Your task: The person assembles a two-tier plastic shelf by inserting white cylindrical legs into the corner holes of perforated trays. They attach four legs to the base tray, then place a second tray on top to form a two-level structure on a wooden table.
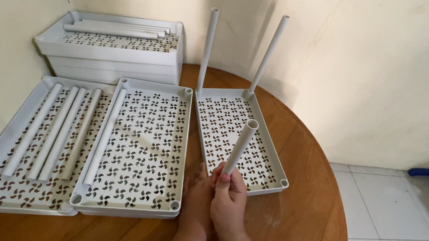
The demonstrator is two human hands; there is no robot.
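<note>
Fingers of the right hand wrap a white plastic tube standing at the near corner of a perforated white shelf tray on the round wooden table; the left hand presses alongside (finger state unclear). Two upright tubes occupy the tray's far corners.

A white plastic tube, hollow and open at its top end, stands almost upright just right of the frame's centre, leaning slightly to the right. Its lower end is hidden inside the grip that holds it at the near left corner of a white perforated plastic tray. That shallow rectangular tray, its floor pierced with a pinwheel pattern, lies flat and runs from lower centre toward upper centre. Two more white tubes stand upright in its far corners, the right one tilting to the right.
</note>
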